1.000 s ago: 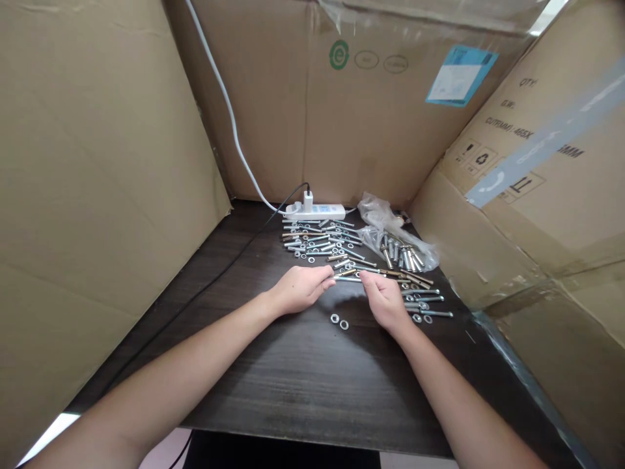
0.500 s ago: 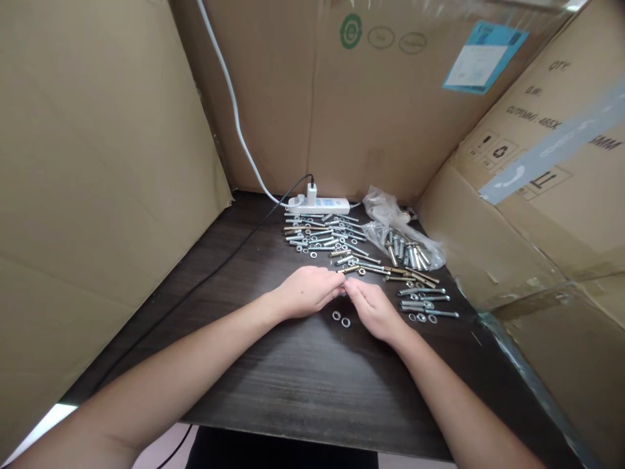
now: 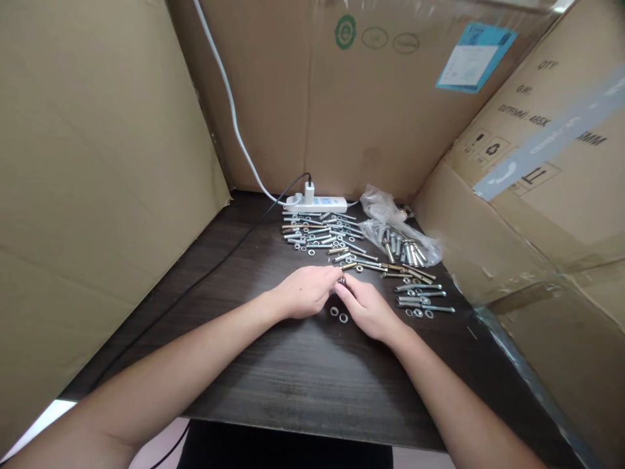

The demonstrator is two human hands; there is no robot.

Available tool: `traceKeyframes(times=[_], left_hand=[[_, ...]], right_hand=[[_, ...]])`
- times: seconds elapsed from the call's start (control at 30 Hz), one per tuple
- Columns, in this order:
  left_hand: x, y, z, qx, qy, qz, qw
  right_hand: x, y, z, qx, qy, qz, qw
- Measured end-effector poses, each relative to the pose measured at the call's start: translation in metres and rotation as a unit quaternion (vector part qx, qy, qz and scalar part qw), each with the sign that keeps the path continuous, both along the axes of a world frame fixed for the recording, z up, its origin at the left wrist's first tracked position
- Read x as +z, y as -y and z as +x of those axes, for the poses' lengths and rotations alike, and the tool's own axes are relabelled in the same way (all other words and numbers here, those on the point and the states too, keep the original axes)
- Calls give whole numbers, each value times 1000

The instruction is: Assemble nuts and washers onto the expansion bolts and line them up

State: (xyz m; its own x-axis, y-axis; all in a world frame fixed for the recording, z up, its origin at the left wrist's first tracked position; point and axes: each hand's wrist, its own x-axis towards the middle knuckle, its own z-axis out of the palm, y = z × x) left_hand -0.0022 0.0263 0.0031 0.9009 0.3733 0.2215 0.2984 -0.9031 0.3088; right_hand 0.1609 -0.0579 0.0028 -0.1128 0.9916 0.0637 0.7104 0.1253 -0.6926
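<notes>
My left hand is closed, its fingers curled and pointing right, with the back of the hand facing up. Against its fingertips my right hand is closed too, thumb and forefinger pinched together. A small shiny metal part shows between the fingertips of both hands. Fingers cover most of it, so its kind cannot be told. Just below the hands a nut and a washer lie on the dark tabletop.
Beyond my hands lie rows of expansion bolts with nuts and washers; several more bolts lie on the right. A clear plastic bag holds more bolts. Behind stands a white power strip with cables. Cardboard walls enclose three sides.
Both hands stay together at nearly the same spot. The right thumb and fingers have shifted slightly, and more of the metal part shows between them. The whole view has moved a little.
</notes>
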Motion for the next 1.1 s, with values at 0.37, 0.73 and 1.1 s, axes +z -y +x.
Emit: traceKeyframes(times=[0.37,0.73,1.1], left_hand=[[-6,-13,-5,90,-1,32,995],[-3,-12,-11,4,77,-50,996],[3,-12,-14,27,96,-110,989]], right_hand=[[11,6,7,46,79,-30,995],[9,10,6,77,109,-37,990],[12,10,9,94,117,-37,988]])
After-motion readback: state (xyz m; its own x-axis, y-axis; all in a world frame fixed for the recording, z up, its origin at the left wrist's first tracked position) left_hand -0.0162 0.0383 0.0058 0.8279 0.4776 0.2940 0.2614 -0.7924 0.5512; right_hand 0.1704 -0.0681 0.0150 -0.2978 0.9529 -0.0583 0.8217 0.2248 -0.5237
